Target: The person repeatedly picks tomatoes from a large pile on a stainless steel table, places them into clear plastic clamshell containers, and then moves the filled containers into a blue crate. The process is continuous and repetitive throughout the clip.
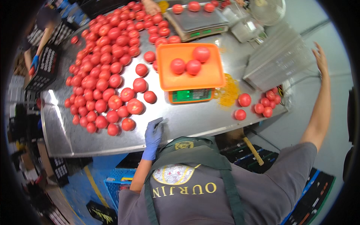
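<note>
My left hand [153,135], in a blue glove, rests at the near edge of the steel table [180,121], holding nothing that I can see. My bare right hand [320,57] is raised at the far right, beyond a tall stack of clear plastic trays [278,56], its fingers spread. In front of me an orange tray [191,81] holds three tomatoes [193,67] and sits on a digital scale [191,95] with a lit display. A big heap of tomatoes [104,59] covers the table's left part. Yellow rubber bands [229,91] lie beside the scale.
Across the table another person's hand [152,7] touches the heap, near a second scale [197,21] bearing tomatoes. A fan [267,11] stands at the back right. Small tomatoes [267,104] lie by the stack. At the left, a person with a blue glove holds a tomato at a black crate [45,67].
</note>
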`<action>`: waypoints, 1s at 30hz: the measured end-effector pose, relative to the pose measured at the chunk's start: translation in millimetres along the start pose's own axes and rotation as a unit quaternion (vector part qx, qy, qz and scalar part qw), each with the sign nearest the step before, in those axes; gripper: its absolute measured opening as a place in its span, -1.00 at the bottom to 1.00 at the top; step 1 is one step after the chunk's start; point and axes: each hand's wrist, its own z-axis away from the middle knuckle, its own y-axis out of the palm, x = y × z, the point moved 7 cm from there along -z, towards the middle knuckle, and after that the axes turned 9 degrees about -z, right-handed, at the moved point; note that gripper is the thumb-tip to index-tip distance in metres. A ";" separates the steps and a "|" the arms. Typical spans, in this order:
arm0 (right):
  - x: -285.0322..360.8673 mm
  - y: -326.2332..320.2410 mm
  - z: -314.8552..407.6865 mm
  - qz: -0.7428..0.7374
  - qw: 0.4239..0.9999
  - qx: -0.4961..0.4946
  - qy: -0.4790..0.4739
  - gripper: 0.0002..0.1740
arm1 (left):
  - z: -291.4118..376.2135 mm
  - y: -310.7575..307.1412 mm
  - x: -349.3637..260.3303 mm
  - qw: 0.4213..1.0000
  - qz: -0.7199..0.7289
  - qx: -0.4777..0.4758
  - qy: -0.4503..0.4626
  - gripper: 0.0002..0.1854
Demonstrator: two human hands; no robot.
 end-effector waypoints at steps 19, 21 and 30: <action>7.9 47.9 -9.4 -0.234 0.905 0.294 0.202 -0.71 | 17.7 73.4 -22.4 0.992 0.068 0.077 -0.075 -0.76; 0.4 47.0 -9.1 -0.224 0.905 0.283 0.224 -0.72 | 18.5 80.3 -36.4 0.995 0.059 0.078 -0.003 -0.75; 13.1 50.9 -20.8 -0.075 0.956 0.266 0.102 -0.83 | 18.6 103.2 -68.3 0.994 -0.038 0.086 0.058 -0.71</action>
